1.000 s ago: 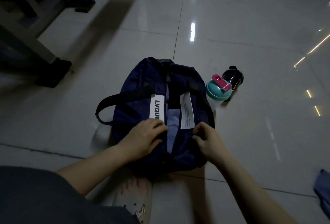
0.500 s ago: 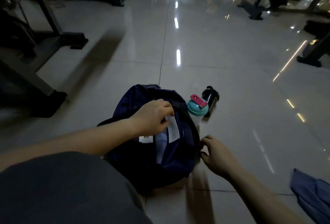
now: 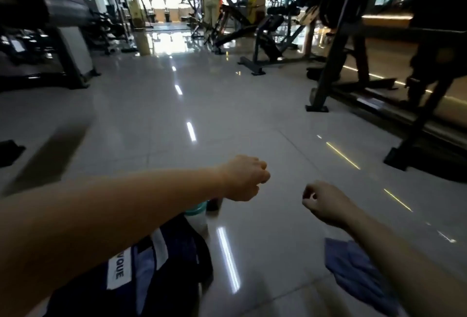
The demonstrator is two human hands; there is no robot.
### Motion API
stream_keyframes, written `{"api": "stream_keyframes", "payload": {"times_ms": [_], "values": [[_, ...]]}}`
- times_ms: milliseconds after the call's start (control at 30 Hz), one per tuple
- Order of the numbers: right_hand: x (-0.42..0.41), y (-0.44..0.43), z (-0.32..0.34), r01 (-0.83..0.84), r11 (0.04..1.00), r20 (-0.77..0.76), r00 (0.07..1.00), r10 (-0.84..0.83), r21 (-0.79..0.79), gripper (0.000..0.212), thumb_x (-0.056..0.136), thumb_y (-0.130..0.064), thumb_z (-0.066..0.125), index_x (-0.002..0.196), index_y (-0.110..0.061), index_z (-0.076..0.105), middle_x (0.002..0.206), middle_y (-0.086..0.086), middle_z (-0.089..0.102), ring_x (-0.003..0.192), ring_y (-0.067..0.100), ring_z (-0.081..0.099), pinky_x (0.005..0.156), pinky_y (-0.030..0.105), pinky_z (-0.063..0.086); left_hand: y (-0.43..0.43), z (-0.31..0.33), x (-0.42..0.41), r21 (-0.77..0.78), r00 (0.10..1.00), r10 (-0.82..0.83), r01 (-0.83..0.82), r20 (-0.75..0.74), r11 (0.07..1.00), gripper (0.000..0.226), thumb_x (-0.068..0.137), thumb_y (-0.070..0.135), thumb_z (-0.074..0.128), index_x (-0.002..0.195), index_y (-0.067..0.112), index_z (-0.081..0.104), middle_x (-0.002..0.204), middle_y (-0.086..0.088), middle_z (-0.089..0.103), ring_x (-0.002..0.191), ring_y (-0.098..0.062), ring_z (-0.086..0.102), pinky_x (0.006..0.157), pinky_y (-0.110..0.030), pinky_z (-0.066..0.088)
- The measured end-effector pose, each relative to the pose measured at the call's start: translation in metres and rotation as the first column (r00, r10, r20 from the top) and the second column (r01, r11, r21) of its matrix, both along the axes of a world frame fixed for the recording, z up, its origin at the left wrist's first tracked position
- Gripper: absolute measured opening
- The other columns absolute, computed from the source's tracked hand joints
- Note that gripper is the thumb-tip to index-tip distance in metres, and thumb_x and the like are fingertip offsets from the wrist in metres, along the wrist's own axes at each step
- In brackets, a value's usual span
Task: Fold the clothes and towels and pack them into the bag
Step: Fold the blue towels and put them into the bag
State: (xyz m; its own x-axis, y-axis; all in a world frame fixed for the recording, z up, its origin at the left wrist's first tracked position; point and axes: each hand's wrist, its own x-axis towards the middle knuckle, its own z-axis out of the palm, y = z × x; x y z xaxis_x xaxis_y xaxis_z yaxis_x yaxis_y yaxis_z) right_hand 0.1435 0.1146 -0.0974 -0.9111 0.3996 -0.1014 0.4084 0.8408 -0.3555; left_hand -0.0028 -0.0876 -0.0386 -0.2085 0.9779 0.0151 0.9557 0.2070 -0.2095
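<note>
Left hand [image 3: 243,179] and right hand [image 3: 326,203] are clenched, empty; the cloth [image 3: 353,273] at 5 o'clock is best lifted by its corners

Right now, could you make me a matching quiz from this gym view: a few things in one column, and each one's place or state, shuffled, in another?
Things
1. dark navy fabric bag with a white label
2. crumpled blue cloth
3. teal-lidded bottle
4. left hand

Places or states
A. raised, fingers curled, holding nothing
B. lying on the glossy tiled floor, lower right
C. lower left, under the left forearm
D. standing just beyond the bag, partly hidden by the left wrist

Pairs: 1-C, 2-B, 3-D, 4-A
</note>
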Motion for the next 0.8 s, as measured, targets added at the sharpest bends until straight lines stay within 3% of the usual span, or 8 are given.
{"api": "stream_keyframes", "payload": {"times_ms": [167, 267, 333, 433, 533, 633, 733, 800], "values": [[0.077, 0.089, -0.072, 0.297, 0.952, 0.195, 0.94, -0.278, -0.07, 0.011, 0.09, -0.016, 0.056, 0.091, -0.011, 0.065, 0.097, 0.009, 0.07, 0.097, 0.029, 0.065, 0.072, 0.029, 0.047, 0.094, -0.103, 0.053, -0.126, 0.993, -0.003, 0.018, 0.117, 0.992, 0.034, 0.094, 0.028, 0.054, 0.124, 0.014, 0.059, 0.121, -0.007, 0.059, 0.108, -0.029, 0.059, 0.088, -0.041, 0.051], [0.114, 0.125, -0.157, 0.323, 0.944, 0.429, 0.864, -0.263, -0.072, 0.025, 0.087, -0.041, 0.05, 0.078, -0.018, 0.053, 0.084, 0.003, 0.062, 0.107, 0.03, 0.065, 0.074, 0.029, 0.043, 0.123, -0.167, 0.09, -0.171, 0.975, 0.035, 0.003, 0.219, 0.985, 0.038, 0.093, 0.031, 0.055, 0.128, 0.016, 0.055, 0.124, -0.008, 0.057, 0.112, -0.03, 0.058, 0.09, -0.04, 0.048], [0.138, 0.135, -0.211, 0.336, 0.933, 0.464, 0.852, -0.244, -0.126, 0.058, 0.072, -0.061, 0.051, 0.118, -0.025, 0.056, 0.122, 0.006, 0.062, 0.118, 0.03, 0.059, 0.091, 0.036, 0.05, 0.134, -0.205, 0.109, -0.18, 0.952, 0.059, -0.004, 0.301, 0.984, 0.044, 0.094, 0.036, 0.055, 0.134, 0.018, 0.052, 0.13, -0.008, 0.056, 0.117, -0.03, 0.056, 0.097, -0.041, 0.046], [0.156, 0.104, -0.213, 0.315, 0.947, 0.464, 0.849, -0.253, -0.059, 0.091, 0.082, -0.049, 0.067, 0.157, -0.027, 0.02, 0.158, 0.006, 0.029, 0.138, 0.034, 0.039, 0.106, 0.044, 0.045, 0.142, -0.256, 0.13, -0.184, 0.888, 0.133, -0.056, 0.441, 0.981, 0.061, 0.092, 0.041, 0.055, 0.148, 0.023, 0.04, 0.143, -0.005, 0.052, 0.127, -0.029, 0.052, 0.104, -0.038, 0.04], [0.153, 0.077, -0.213, 0.337, 0.94, 0.309, 0.889, -0.337, 0.055, 0.071, 0.086, -0.028, 0.067, 0.149, -0.026, 0.033, 0.15, 0.005, 0.036, 0.129, 0.031, 0.044, 0.096, 0.04, 0.048, 0.144, -0.283, 0.141, -0.282, 0.829, 0.224, -0.084, 0.513, 0.956, 0.085, 0.088, 0.042, 0.059, 0.16, 0.021, 0.02, 0.156, -0.004, 0.041, 0.138, -0.028, 0.043, 0.113, -0.039, 0.035], [0.149, 0.066, -0.218, 0.346, 0.938, 0.33, 0.888, -0.322, -0.016, 0.054, 0.085, -0.015, 0.064, 0.136, -0.02, 0.047, 0.14, 0.006, 0.05, 0.116, 0.028, 0.054, 0.086, 0.039, 0.05, 0.141, -0.29, 0.149, -0.23, 0.862, 0.192, -0.09, 0.468, 0.969, 0.073, 0.089, 0.037, 0.058, 0.156, 0.025, 0.031, 0.147, -0.004, 0.048, 0.13, -0.029, 0.047, 0.108, -0.039, 0.036], [0.138, 0.062, -0.201, 0.318, 0.929, 0.378, 0.897, -0.23, -0.188, 0.024, 0.082, -0.013, 0.062, 0.106, -0.015, 0.056, 0.101, 0.01, 0.064, 0.083, 0.03, 0.058, 0.065, 0.037, 0.046, 0.134, -0.279, 0.151, -0.113, 0.894, 0.126, -0.085, 0.431, 0.99, 0.034, 0.087, 0.023, 0.058, 0.121, 0.021, 0.063, 0.119, -0.009, 0.062, 0.108, -0.033, 0.061, 0.086, -0.036, 0.044], [0.131, 0.063, -0.182, 0.301, 0.913, 0.373, 0.909, -0.187, -0.275, 0.013, 0.081, -0.01, 0.061, 0.079, -0.015, 0.05, 0.073, 0.009, 0.055, 0.069, 0.03, 0.054, 0.057, 0.037, 0.042, 0.131, -0.26, 0.144, -0.005, 0.874, 0.12, -0.133, 0.47, 0.991, 0.015, 0.082, 0.017, 0.063, 0.094, 0.014, 0.07, 0.102, -0.013, 0.066, 0.092, -0.037, 0.066, 0.072, -0.036, 0.048]]}}
